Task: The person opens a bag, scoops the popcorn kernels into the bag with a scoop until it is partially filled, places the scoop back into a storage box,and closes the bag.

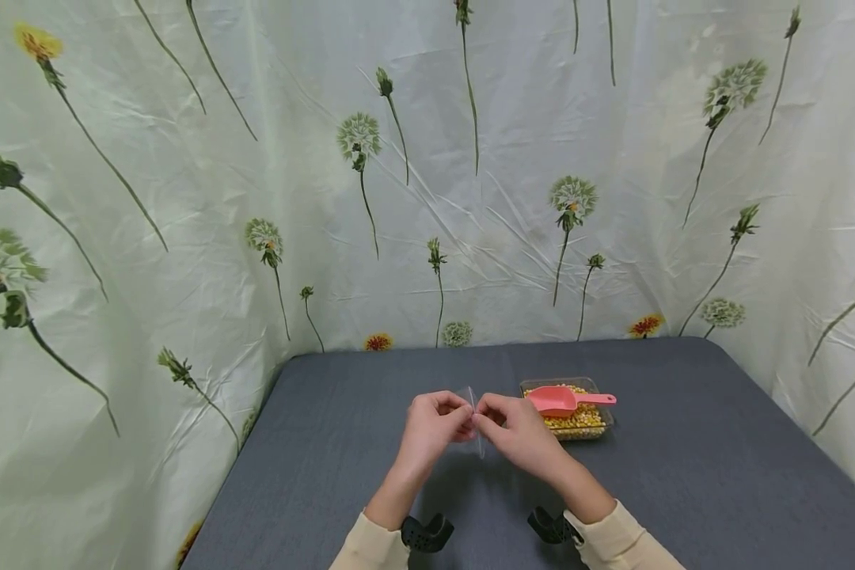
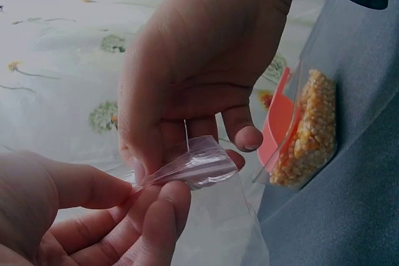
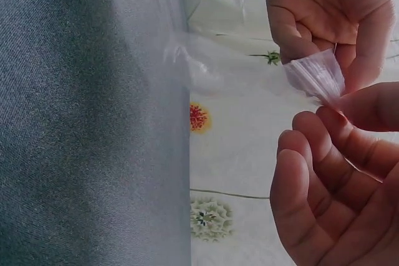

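A clear plastic zip bag (image 2: 227, 169) hangs between my two hands over the table. Its mouth edge is bunched where the fingers meet. My left hand (image 1: 431, 427) pinches that edge between thumb and fingertips. From the other side my right hand (image 1: 523, 435) pinches the same edge, its fingertips close against the left ones. In the right wrist view a crumpled corner of the bag (image 3: 317, 76) sticks up beyond the pinch, and the rest of the bag looks faint and see-through. Nothing shows inside it.
Right of the hands stands a clear rectangular container (image 1: 608, 423) of yellow corn kernels (image 1: 577, 423). A pink scoop (image 1: 556, 401) lies on the kernels, handle pointing right. The dark grey table (image 1: 328, 459) ends at a flower-print curtain (image 1: 413, 206).
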The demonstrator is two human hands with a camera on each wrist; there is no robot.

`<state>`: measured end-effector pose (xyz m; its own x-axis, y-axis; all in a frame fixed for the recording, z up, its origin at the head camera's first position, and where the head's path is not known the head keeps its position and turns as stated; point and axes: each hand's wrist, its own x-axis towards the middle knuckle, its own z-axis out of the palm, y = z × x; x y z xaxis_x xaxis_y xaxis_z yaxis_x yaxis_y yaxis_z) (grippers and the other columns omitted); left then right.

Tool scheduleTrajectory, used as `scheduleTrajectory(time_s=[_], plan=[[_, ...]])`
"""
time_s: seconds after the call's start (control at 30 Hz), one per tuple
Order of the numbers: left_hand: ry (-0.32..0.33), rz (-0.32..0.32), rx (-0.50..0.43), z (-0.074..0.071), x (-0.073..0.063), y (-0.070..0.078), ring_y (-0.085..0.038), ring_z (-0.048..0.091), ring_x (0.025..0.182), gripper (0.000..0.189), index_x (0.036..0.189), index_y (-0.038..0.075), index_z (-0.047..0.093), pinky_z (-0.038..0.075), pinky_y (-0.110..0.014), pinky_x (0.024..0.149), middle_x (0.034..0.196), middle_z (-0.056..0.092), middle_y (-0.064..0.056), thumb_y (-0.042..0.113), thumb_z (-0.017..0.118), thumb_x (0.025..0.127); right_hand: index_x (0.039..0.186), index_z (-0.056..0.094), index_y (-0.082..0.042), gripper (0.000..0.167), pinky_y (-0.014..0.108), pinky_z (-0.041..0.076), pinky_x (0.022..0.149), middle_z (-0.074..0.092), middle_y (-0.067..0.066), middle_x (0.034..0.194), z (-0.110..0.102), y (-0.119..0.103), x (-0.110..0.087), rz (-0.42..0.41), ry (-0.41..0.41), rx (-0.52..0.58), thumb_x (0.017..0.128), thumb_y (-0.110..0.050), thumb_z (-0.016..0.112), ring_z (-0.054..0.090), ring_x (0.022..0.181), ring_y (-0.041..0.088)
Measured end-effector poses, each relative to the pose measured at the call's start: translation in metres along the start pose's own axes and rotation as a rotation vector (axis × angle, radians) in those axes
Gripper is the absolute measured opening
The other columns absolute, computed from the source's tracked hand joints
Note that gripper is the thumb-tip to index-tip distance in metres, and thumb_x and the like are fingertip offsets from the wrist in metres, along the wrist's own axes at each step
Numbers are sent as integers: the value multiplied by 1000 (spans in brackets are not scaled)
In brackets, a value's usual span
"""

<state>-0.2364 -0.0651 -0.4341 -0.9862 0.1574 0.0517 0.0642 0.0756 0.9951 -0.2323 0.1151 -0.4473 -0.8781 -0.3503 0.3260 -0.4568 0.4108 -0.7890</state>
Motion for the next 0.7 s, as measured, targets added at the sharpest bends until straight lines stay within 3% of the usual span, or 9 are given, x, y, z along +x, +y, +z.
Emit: scheduleTrajectory(time_s=[0.2, 0.47, 0.7], plan=[[-13, 11, 61, 2, -1, 0, -23, 68, 61, 12, 87, 1, 69, 59, -42, 63, 73, 67, -12, 7, 67, 97, 84, 67, -22, 20, 28, 44, 52, 58, -4, 67, -1, -1, -1, 3, -19, 25, 103, -25, 61, 50, 55, 12], [-66, -12, 115, 3, -3, -1, -19, 65, 57, 19, 84, 5, 66, 58, -38, 59, 70, 66, -7, 15, 64, 100, 83, 68, -17, 22, 29, 46, 52, 60, -4, 68, -2, 0, 1, 13, -36, 63, 103, -23, 61, 54, 57, 13], [-114, -18, 77, 3, -3, -1, -17, 60, 55, 23, 83, 4, 61, 57, -48, 63, 68, 63, -8, 15, 60, 103, 85, 68, -16, 21, 32, 49, 50, 61, 2, 69, -4, 3, 1, 54, -75, 140, 103, -25, 61, 55, 56, 17]])
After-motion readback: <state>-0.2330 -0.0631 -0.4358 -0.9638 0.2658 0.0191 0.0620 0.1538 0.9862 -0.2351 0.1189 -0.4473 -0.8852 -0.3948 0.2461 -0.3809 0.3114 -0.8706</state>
